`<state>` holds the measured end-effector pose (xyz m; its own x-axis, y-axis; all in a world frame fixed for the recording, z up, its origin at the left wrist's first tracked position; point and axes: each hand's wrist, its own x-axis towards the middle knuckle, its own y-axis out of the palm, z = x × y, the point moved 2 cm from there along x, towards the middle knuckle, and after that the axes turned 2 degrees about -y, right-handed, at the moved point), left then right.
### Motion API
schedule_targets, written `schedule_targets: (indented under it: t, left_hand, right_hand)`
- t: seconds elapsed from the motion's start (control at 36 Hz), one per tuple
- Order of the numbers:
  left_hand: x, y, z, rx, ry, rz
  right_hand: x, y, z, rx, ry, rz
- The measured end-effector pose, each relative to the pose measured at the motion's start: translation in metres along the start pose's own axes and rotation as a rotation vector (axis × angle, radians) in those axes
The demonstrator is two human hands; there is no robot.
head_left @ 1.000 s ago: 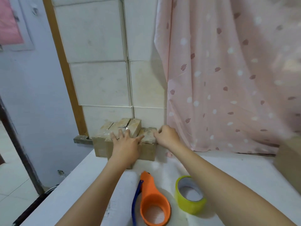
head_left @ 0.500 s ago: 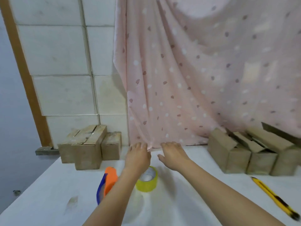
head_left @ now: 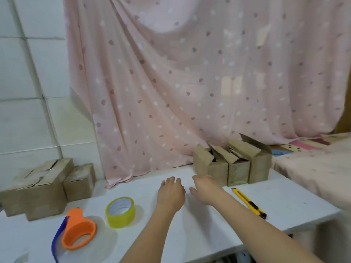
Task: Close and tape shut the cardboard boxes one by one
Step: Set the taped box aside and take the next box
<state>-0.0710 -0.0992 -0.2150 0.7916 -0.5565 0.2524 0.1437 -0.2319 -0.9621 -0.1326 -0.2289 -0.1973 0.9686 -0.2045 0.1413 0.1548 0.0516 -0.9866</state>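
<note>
Three cardboard boxes with raised flaps [head_left: 230, 164] stand in a row at the back right of the white table [head_left: 199, 221]. My right hand [head_left: 205, 187] reaches out just in front of the leftmost of them, fingers relaxed, holding nothing. My left hand [head_left: 171, 192] hovers beside it over the table, also empty. Closed taped boxes [head_left: 45, 185] sit grouped at the back left. An orange tape dispenser [head_left: 77, 230] and a yellow-green tape roll [head_left: 120, 211] lie at the front left.
A yellow utility knife [head_left: 248, 203] lies on the table right of my right arm. A pink spotted curtain [head_left: 190, 82] hangs behind the table. A bed with pale bedding [head_left: 313, 168] is at the right.
My hands left the closed boxes at the left and moved right across the table toward the open-flapped boxes. The view swung right with them.
</note>
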Motion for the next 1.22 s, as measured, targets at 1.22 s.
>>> schedule_targets:
  t: [1.22]
  left_hand:
    - [0.064,0.037,-0.098,-0.481,-0.133,0.138]
  right_hand:
    - [-0.005,0.004,-0.114,0.977,0.541,-0.180]
